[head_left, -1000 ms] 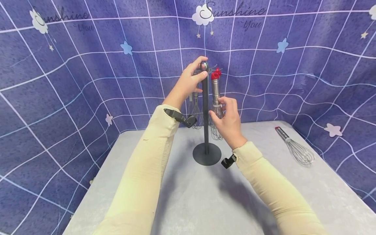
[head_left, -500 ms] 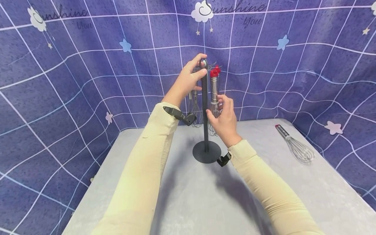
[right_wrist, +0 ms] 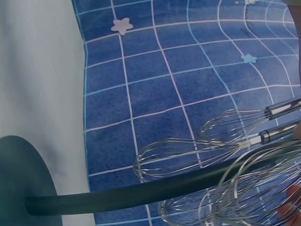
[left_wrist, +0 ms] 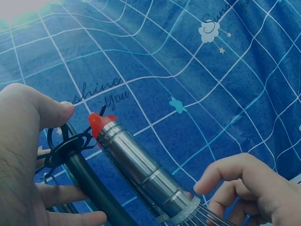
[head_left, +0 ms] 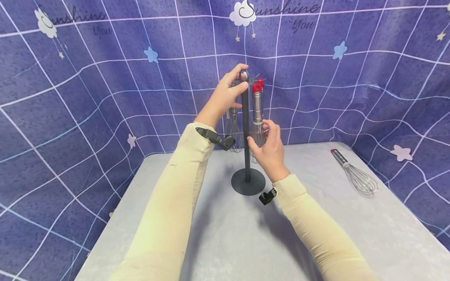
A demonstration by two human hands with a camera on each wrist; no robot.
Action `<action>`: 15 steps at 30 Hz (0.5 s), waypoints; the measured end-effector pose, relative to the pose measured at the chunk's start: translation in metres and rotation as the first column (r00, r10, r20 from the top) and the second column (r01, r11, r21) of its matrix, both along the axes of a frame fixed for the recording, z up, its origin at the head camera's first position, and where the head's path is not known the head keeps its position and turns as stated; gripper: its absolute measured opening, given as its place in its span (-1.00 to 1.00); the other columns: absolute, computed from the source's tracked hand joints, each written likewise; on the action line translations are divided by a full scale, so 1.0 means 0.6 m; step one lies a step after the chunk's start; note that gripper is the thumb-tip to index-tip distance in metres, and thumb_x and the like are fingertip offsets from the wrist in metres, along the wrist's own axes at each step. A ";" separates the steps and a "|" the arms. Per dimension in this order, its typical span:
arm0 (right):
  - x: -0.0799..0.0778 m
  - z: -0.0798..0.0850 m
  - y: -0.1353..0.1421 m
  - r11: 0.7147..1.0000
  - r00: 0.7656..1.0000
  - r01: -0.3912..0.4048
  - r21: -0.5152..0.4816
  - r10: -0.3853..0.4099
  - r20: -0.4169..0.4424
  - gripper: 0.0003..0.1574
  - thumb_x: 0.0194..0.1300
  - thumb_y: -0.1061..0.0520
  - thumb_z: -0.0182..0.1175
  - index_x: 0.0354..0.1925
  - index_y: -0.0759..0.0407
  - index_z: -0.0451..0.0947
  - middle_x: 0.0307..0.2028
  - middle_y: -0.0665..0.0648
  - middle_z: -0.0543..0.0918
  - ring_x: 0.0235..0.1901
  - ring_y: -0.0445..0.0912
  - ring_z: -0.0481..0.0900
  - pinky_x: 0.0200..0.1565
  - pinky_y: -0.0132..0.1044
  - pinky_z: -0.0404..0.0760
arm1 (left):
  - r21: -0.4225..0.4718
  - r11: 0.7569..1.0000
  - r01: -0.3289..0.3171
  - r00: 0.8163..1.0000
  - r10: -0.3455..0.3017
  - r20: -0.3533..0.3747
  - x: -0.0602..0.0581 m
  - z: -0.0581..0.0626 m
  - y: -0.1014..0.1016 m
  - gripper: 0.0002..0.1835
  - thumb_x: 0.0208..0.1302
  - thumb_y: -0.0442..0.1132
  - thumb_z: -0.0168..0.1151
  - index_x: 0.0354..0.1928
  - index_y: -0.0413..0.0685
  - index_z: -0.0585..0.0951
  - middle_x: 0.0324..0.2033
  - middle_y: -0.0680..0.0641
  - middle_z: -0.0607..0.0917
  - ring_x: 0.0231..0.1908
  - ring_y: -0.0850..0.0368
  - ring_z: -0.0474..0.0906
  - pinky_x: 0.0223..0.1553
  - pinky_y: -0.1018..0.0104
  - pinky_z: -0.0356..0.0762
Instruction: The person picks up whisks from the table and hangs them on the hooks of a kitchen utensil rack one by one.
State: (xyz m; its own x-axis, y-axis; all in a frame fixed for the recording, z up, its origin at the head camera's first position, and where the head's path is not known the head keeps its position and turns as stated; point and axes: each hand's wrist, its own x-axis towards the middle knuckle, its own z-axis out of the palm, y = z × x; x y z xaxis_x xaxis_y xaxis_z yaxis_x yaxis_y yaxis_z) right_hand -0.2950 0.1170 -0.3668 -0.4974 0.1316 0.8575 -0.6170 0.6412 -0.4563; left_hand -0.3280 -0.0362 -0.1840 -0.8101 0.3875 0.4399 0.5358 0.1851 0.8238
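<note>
My left hand (head_left: 225,95) holds the looped top of a dark upright hook stand (head_left: 247,152), its fingers and thumb around the loop. From the right side's hooks hangs a large balloon whisk (head_left: 258,103) with a steel handle and red end; another red-ended whisk shows partly behind it. My right hand (head_left: 271,152) is at the large whisk's wires, thumb in front and fingers loosely bent alongside, not closed on it. In the left wrist view the fingertips (left_wrist: 198,187) lie close to the whisk's collar. Smaller whisks (right_wrist: 183,155) hang on the stand's left side.
A red-ended whisk (head_left: 355,173) lies on the right part of the grey-white table (head_left: 225,234). The stand's round base (head_left: 248,187) rests on the table toward the back. A blue gridded curtain (head_left: 175,86) with clouds and stars surrounds the table's back and sides.
The large whisk first moved left toward the pole, then stayed hanging. My right hand moved left with it, and its fingers have since slipped slightly lower. The left hand keeps its place on the stand.
</note>
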 end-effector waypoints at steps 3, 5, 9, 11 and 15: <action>0.003 -0.010 -0.001 1.000 1.000 -0.005 -0.024 0.005 0.004 -0.11 0.18 0.07 0.46 0.31 0.10 0.18 0.00 0.24 0.44 -0.13 0.09 0.57 -0.21 -0.01 0.59 | -0.003 1.000 -0.006 1.000 0.006 0.003 0.000 0.001 0.001 -0.49 0.53 -0.23 0.07 0.44 0.28 0.35 0.32 -0.03 0.31 0.20 -0.22 0.53 -0.09 -0.20 0.65; 0.004 -0.017 -0.002 0.999 1.000 -0.004 -0.037 0.005 0.013 -0.11 0.18 0.05 0.46 0.32 0.10 0.19 0.01 0.25 0.44 -0.12 0.09 0.57 -0.18 0.00 0.60 | -0.010 1.000 -0.006 1.000 0.006 0.004 0.000 0.001 0.001 -0.49 0.53 -0.23 0.07 0.45 0.29 0.34 0.32 -0.03 0.31 0.21 -0.22 0.52 -0.08 -0.21 0.65; 0.006 -0.028 -0.002 0.998 0.999 -0.009 -0.067 0.011 0.042 -0.10 0.18 0.04 0.47 0.32 0.10 0.19 0.03 0.27 0.44 -0.10 0.10 0.56 -0.14 0.01 0.58 | -0.008 1.000 -0.003 1.000 0.003 0.001 0.000 0.001 0.000 -0.49 0.53 -0.23 0.07 0.45 0.28 0.34 0.32 -0.04 0.31 0.21 -0.22 0.53 -0.09 -0.20 0.65; 0.007 -0.033 -0.002 0.997 0.998 -0.013 -0.079 0.018 0.053 -0.10 0.18 0.04 0.47 0.32 0.11 0.19 0.05 0.28 0.44 -0.09 0.11 0.56 -0.13 0.01 0.58 | -0.005 1.000 -0.001 1.000 0.001 -0.004 0.000 0.000 0.000 -0.49 0.53 -0.23 0.07 0.45 0.26 0.34 0.31 -0.05 0.31 0.20 -0.22 0.54 -0.09 -0.20 0.65; 0.008 -0.044 -0.002 0.995 0.997 -0.015 -0.096 0.022 0.068 -0.09 0.17 0.04 0.48 0.32 0.13 0.20 0.05 0.30 0.44 -0.08 0.12 0.57 -0.14 -0.01 0.58 | -0.003 1.000 0.003 1.000 -0.003 0.001 -0.001 0.000 0.001 -0.49 0.53 -0.22 0.07 0.45 0.27 0.35 0.30 -0.04 0.31 0.20 -0.22 0.53 -0.09 -0.20 0.65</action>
State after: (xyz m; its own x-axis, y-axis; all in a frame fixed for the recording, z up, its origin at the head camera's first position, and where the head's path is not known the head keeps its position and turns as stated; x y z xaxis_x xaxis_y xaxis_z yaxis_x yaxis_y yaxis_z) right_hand -0.2903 0.1161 -0.3930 -0.5581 0.2013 0.8050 -0.5934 0.5814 -0.5567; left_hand -0.3289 -0.0358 -0.1843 -0.8093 0.3912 0.4382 0.5359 0.1863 0.8235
